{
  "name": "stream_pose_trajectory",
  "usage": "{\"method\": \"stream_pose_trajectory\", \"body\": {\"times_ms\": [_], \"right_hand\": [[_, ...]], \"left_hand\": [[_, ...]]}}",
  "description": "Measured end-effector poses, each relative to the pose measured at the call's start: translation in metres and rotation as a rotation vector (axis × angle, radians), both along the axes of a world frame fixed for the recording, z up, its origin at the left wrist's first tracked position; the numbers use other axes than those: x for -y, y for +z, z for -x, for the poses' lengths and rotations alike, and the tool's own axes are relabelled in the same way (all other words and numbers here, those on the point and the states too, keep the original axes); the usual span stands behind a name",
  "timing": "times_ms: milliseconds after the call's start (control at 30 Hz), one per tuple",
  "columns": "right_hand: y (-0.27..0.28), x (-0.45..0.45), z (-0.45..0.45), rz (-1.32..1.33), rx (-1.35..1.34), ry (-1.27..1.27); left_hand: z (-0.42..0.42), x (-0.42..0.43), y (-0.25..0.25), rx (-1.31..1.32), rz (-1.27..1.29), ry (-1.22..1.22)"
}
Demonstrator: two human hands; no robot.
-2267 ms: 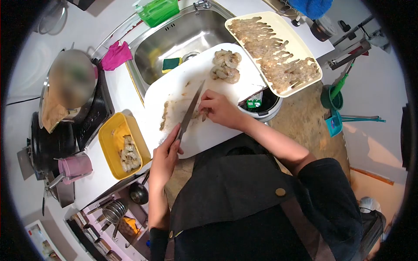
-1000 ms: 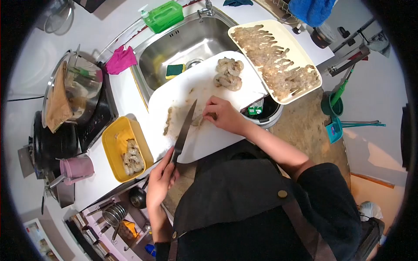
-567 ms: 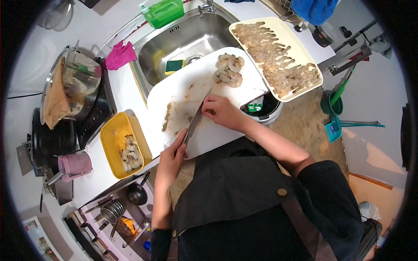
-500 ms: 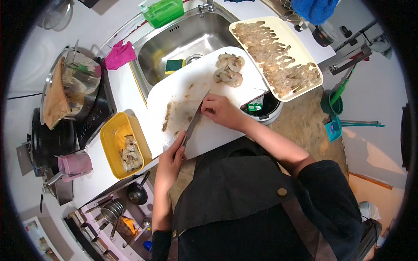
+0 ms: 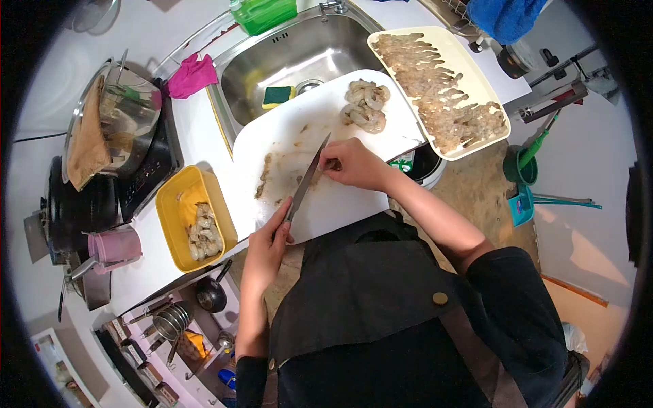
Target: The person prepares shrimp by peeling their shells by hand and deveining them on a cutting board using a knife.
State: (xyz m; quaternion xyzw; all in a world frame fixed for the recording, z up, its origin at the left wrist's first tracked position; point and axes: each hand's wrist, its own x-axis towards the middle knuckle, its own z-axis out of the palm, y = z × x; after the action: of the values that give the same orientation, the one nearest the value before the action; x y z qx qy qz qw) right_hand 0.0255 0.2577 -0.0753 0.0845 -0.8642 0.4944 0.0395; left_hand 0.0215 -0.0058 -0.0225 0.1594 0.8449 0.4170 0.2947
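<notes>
My left hand [image 5: 269,241] is wrapped round the handle of a knife [image 5: 308,177], whose blade points up and away over the white cutting board [image 5: 354,204]. Close to the blade, my right hand [image 5: 352,165] pinches a small shrimp [image 5: 332,164], mostly hidden by the fingers. Brown scraps [image 5: 263,175] lie on the board's left part. A pile of peeled shrimp [image 5: 366,106] rests at the board's far right corner. Beyond it, a cream tray [image 5: 504,130] holds rows of shrimp. More peeled shrimp lie in the yellow container [image 5: 168,234] at the left.
Behind the board is the steel sink [image 5: 248,81] with a sponge [image 5: 277,96]. A pink cloth [image 5: 192,76], a large pot [image 5: 139,112] and a pink cup [image 5: 115,249] stand at the left. A bin [image 5: 427,167] is below the board's right edge.
The knife, drawn back toward me a second ago, has its blade beside my right hand again. The view has shifted slightly. Both hands keep their grips.
</notes>
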Motion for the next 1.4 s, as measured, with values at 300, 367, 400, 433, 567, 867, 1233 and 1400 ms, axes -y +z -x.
{"method": "stream_pose_trajectory", "body": {"times_ms": [300,367,400,433,567,867,1233,1400], "right_hand": [[0.011,-0.006,0.002,0.002,0.094,-0.06],[0.01,-0.007,0.003,0.006,0.105,-0.055],[0.01,-0.008,0.003,0.008,0.109,-0.053],[0.01,-0.009,0.003,0.002,0.112,-0.054],[0.011,-0.01,0.002,-0.004,0.102,-0.047],[-0.001,-0.016,0.004,0.088,0.078,-0.092],[0.005,-0.017,-0.011,0.1,0.096,-0.238],[0.014,-0.008,-0.011,0.248,0.113,-0.195]], "left_hand": [[0.015,-0.009,0.013,0.01,0.041,-0.057],[0.02,-0.012,0.014,0.033,0.069,-0.072],[0.021,-0.013,0.015,0.045,0.083,-0.08],[0.021,-0.013,0.014,0.082,0.064,-0.066],[0.019,-0.014,0.012,0.156,0.032,-0.03],[0.006,0.024,0.009,0.103,0.075,-0.084],[0.037,-0.015,-0.003,-0.708,0.317,-0.044],[0.061,-0.035,-0.023,-0.891,0.389,-0.071]]}}
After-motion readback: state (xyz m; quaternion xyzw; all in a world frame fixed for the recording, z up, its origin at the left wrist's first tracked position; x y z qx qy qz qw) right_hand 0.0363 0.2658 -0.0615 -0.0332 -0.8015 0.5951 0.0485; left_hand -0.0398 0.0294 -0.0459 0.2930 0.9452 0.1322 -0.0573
